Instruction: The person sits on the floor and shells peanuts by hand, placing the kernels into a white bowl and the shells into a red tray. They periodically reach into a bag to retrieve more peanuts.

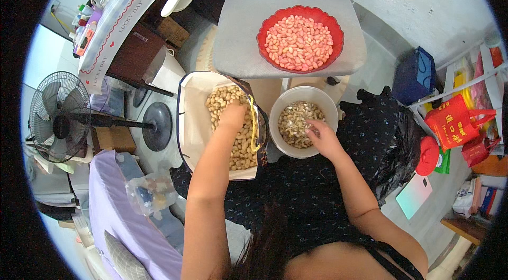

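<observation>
My left hand point(233, 115) reaches into a paper bag point(193, 121) that holds unshelled peanuts point(243, 153). Its fingers are down among the pods, so their grip is hidden. Over a white plastic bucket point(278, 143) hangs my right hand point(323, 137), fingers apart, with nothing visible in it. Broken peanut shells point(295, 127) lie inside that bucket. Beyond both containers, a red scalloped bowl point(262, 48) full of shelled pink peanuts point(299, 42) stands on the grey seat of an office chair point(238, 26).
A standing fan point(59, 121) with a round black base point(157, 127) is at the left, near a purple-covered bed point(119, 200). On the right are a dark blue box point(413, 75), a red bag point(452, 121), a black plastic bag point(401, 153) and a shelf rack point(452, 81).
</observation>
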### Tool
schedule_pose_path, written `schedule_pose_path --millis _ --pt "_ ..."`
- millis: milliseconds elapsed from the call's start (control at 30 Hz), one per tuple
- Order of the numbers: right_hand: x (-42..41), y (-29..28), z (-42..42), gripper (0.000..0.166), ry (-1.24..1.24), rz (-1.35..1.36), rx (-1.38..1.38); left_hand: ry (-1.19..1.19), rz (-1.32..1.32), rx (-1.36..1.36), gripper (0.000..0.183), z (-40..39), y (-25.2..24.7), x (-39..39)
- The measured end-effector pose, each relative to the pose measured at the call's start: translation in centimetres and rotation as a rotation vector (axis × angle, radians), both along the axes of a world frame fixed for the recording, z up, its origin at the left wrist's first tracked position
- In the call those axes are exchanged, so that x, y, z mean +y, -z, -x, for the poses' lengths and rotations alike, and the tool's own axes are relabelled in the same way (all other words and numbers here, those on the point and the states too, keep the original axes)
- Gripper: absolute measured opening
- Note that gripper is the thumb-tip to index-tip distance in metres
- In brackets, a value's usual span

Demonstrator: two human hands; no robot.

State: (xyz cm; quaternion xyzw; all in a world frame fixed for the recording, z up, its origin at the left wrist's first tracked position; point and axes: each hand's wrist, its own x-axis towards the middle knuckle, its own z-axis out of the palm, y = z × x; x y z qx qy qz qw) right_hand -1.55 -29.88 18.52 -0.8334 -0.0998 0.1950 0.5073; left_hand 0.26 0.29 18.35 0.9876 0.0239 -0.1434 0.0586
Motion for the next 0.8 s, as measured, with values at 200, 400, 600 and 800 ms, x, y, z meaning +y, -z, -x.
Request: schedule_pose_path --millis 200,400,600,800 --pt "-0.5 -0.3 -0.1 0.03 -0.01 0.015 0.003 -0.094 0.046 0.031 0.018 -0.6 -0.3 1.8" --pt "-0.5 -2.0 0.0 0.029 0.038 -0.063 0.039 -0.362 0.402 -0.459 0.013 2.6 -10.0 -0.3" --pt "0.2 -6.7 0.3 0.027 0.021 -0.507 -0.001 -0.514 1.537 -0.462 0.012 5.5 -15.0 -11.0" --pt "0.3 -10.0 1.2 0.028 0.159 -0.739 0.039 -0.663 2.044 -0.343 0.023 5.7 -11.5 -17.3"
